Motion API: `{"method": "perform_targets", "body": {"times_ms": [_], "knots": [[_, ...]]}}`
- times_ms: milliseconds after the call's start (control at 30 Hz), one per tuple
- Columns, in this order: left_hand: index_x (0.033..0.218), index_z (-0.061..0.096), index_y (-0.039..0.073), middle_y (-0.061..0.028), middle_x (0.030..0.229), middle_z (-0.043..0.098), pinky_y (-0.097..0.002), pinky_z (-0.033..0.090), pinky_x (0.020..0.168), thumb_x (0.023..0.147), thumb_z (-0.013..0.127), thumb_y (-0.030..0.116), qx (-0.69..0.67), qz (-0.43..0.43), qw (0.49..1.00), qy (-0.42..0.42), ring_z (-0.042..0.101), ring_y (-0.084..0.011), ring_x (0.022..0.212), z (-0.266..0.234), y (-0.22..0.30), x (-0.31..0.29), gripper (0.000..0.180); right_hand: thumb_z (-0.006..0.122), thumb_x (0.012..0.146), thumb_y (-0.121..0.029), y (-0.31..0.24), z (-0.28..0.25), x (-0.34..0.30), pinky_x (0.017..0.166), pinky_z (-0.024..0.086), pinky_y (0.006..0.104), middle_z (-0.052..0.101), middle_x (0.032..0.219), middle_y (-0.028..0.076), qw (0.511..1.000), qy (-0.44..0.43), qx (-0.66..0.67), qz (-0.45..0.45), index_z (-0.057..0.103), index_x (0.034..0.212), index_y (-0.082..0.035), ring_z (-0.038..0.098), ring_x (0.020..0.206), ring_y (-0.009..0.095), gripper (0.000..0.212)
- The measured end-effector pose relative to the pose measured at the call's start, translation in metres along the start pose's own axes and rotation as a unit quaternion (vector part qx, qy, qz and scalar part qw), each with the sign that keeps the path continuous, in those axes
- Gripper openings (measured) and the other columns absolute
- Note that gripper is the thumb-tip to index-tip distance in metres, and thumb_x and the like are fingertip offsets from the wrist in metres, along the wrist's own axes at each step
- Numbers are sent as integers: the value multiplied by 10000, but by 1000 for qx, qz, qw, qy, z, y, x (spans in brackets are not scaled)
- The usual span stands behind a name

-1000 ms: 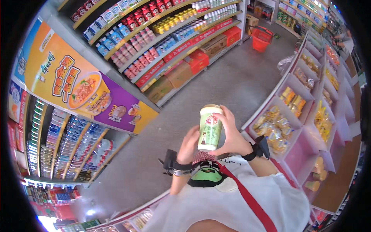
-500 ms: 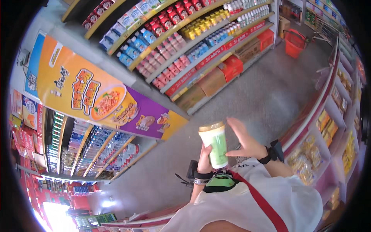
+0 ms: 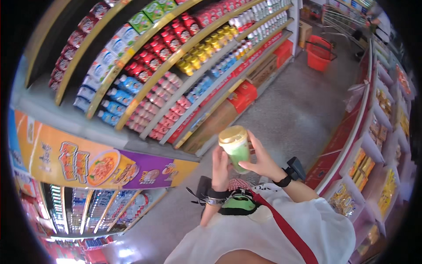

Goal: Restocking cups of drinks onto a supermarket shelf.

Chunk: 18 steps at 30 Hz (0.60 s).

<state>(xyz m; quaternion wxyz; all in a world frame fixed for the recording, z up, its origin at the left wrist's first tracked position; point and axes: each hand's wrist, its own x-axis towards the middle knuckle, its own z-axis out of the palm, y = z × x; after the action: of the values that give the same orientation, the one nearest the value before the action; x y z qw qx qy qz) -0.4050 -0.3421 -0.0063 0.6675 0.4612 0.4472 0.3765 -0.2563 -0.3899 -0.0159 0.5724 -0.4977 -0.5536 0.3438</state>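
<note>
A green and white cup (image 3: 238, 151) with a gold-tan lid is held in front of my chest, its lid tipped a little toward the upper left. My left hand (image 3: 220, 166) grips the cup's left side with bent fingers, partly hidden beside it. On the other side, my right hand (image 3: 265, 162) presses its thumb low on the cup, and its fingers reach up along the right edge behind it. The lid appears to be on. Both wrists wear dark bands.
Shelves of bottles and cartons (image 3: 154, 57) rise at the left, above an orange and purple banner (image 3: 145, 169). Low bins of packaged snacks (image 3: 362, 169) line the right side. Down the grey aisle stand a red basket (image 3: 319, 55), a metal cart (image 3: 340, 20) and a person (image 3: 380, 22).
My right hand, spread and beside the cup before, has closed onto its right side. The cup has tilted, showing more of its lid. The view has shifted, bringing a person into sight far off.
</note>
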Motion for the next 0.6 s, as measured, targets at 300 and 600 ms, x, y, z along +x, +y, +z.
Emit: {"method": "perform_targets", "body": {"times_ms": [300,600], "knots": [[1289,322,16,-105,1259,437,-347,391,929,948,349,229,-210,-29,966,-150,463,-207,1124,37,11,140,404,677,744,-123,44,-54,90,739,421,245,433,1063,79,994,51,58,80,319,1322,-31,476,876,135,686],[1279,341,-8,-123,1203,485,-339,403,920,852,507,90,-130,1,955,-268,494,-206,1085,69,53,274,468,741,701,-113,76,-93,210,862,438,303,471,1156,84,992,69,20,109,337,1284,-18,502,1025,150,716]]}}
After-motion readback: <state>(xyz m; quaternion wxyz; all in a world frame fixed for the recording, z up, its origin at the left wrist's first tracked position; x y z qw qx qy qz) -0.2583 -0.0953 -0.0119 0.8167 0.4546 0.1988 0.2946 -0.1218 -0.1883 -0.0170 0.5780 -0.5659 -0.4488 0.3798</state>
